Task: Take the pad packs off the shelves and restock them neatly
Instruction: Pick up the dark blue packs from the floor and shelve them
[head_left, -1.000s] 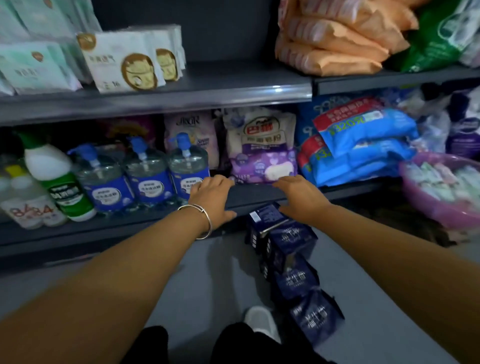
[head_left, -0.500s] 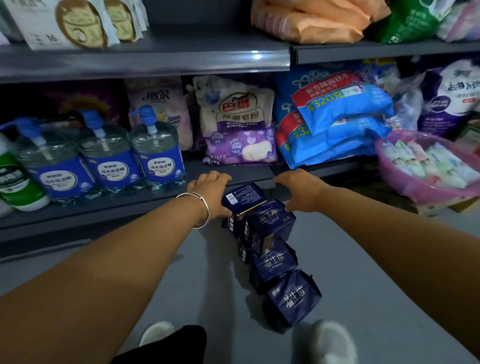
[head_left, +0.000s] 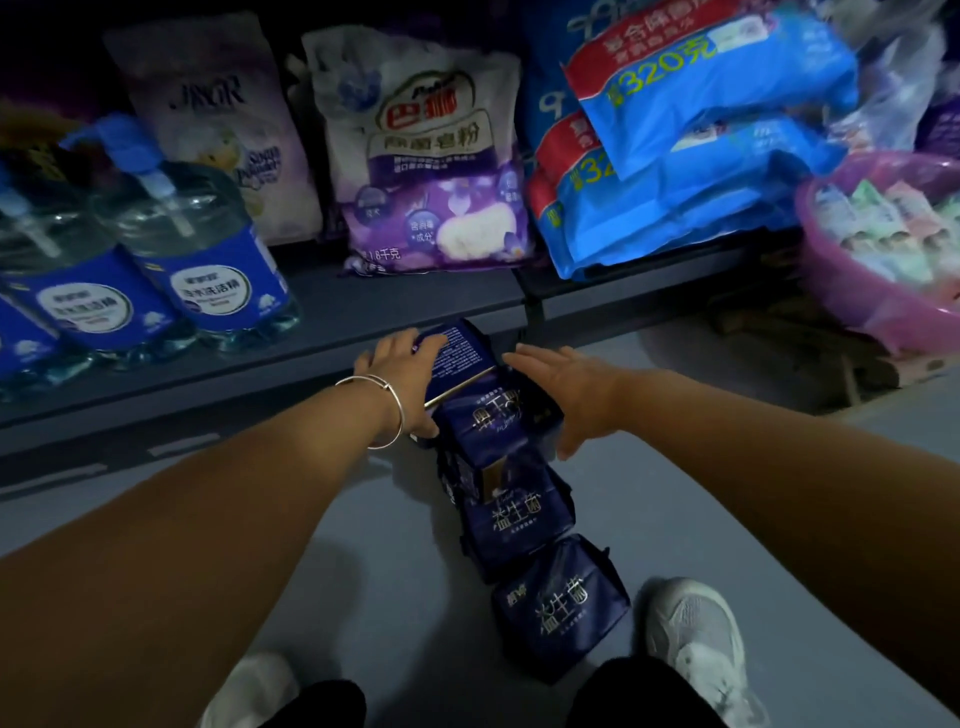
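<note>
Four dark blue pad packs lie in a row on the grey floor (head_left: 363, 545), going from the bottom shelf (head_left: 363, 317) back to the person's feet. The top pad pack (head_left: 460, 353) is tilted and leans at the shelf edge. The second pad pack (head_left: 488, 421) sits just under it. The third pad pack (head_left: 514, 514) and the fourth pad pack (head_left: 561, 608) come next, each touching the one before.

The left hand (head_left: 400, 371) lies on the top pack with its fingers spread flat over it; this grip is loose, not closed around it. A silver bangle (head_left: 387, 410) is on that wrist. The right hand (head_left: 566, 387) is beside the second pack with straight fingers, and its grip holds nothing.

On the shelf stand two clear pump bottles (head_left: 197, 244) with blue labels in plain view. Behind are two soap powder bags: a pale one (head_left: 228, 119) and a purple and white one (head_left: 431, 156). Blue bags (head_left: 691, 150) are piled up to the right. One pink basin (head_left: 878, 244) full of small packets sits at the far right. Two white shoes (head_left: 696, 644) show at the bottom.
</note>
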